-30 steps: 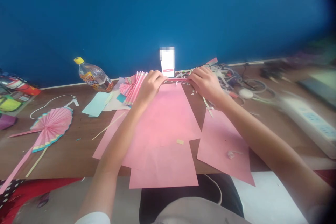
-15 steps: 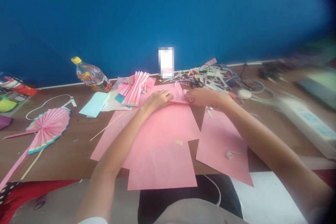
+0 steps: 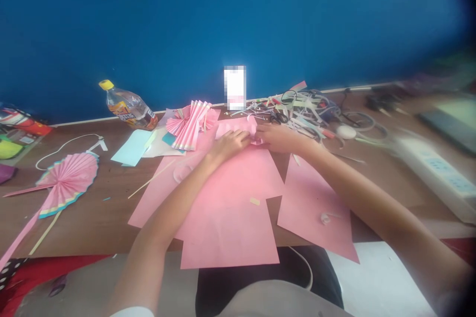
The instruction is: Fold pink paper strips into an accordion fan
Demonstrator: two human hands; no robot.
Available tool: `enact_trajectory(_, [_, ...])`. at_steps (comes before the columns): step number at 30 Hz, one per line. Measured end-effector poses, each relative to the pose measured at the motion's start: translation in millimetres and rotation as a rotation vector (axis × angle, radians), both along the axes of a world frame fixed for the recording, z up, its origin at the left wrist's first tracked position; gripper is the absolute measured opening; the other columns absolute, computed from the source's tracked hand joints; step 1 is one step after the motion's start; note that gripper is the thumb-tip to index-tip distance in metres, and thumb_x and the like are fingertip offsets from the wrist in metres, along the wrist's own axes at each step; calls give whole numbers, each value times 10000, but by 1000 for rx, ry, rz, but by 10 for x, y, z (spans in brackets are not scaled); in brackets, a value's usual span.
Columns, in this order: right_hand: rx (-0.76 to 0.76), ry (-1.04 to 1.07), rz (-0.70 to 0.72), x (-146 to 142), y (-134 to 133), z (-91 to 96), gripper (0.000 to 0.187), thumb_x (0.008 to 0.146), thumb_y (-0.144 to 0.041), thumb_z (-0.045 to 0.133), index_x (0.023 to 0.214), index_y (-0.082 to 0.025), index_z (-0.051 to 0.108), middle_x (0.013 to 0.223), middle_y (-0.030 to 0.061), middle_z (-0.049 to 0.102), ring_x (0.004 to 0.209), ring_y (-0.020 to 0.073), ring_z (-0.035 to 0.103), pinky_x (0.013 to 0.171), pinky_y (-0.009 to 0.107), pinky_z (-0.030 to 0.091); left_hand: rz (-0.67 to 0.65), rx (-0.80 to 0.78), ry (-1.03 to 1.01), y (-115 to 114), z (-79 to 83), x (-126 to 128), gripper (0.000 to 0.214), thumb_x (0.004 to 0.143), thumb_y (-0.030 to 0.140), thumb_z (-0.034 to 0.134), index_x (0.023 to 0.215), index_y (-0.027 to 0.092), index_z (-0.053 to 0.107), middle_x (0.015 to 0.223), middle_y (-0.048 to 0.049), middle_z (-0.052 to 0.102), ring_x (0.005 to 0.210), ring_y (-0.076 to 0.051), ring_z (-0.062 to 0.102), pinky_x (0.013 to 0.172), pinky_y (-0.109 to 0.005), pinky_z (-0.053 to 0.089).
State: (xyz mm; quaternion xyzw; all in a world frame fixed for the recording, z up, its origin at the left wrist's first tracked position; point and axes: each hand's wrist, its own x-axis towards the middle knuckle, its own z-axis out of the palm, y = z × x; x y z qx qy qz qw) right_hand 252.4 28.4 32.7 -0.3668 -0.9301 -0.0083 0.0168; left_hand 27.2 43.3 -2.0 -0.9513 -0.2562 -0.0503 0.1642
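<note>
Pink paper sheet point(image 3: 230, 193), large and flat on the brown wooden surface point(image 3: 104, 208), its far edge gathered into a narrow folded band point(image 3: 234, 126). The band's long axis runs left to right, parallel to the blue wall point(image 3: 238, 20), and it lies directly beneath both sets of fingers. Left hand point(image 3: 229, 142) and right hand point(image 3: 279, 137) meet at its middle, equally near, fingers closed in a pinch on the creased, slightly crumpled fold. Pleated pink paper fan point(image 3: 191, 119) rests just beside the left hand, apart.
</note>
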Motion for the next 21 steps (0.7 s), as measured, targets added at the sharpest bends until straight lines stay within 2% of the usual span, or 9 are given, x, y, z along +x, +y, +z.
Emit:
enact_trajectory(4, [80, -91, -10, -51, -30, 9, 225, 935, -248, 458, 1008, -142, 642, 974, 112, 645, 866, 220, 603, 711, 299, 375, 38, 20, -15, 8, -10, 9, 269, 978, 157, 343, 1106, 174, 579, 1057, -93, 610, 989, -207, 558, 781, -329, 397])
enact_trajectory(10, [95, -142, -56, -14, -66, 97, 239, 934, -219, 414, 957, -142, 639, 967, 117, 666, 794, 212, 624, 642, 292, 342, 140, 15, -40, 58, 25, -60, 156, 961, 214, 431, 965, 172, 581, 967, -81, 609, 920, -209, 569, 711, -315, 394])
enact_trajectory(16, [-50, -151, -97, 81, -50, 201, 194, 873, -172, 457, 930, -170, 643, 955, 102, 674, 781, 203, 617, 610, 287, 318, 215, -64, -9, 95, 93, -128, 190, 963, 266, 445, 944, 157, 599, 939, -92, 640, 892, -202, 605, 660, -284, 397])
enact_trajectory(21, [-177, -51, -127, 213, 40, 242, 240, 903, -256, 447, 877, -199, 679, 895, 78, 687, 778, 198, 598, 622, 283, 322, 303, -196, 10, 73, 179, -108, 325, 963, 397, 428, 923, 158, 645, 895, -106, 685, 820, -220, 650, 631, -280, 393])
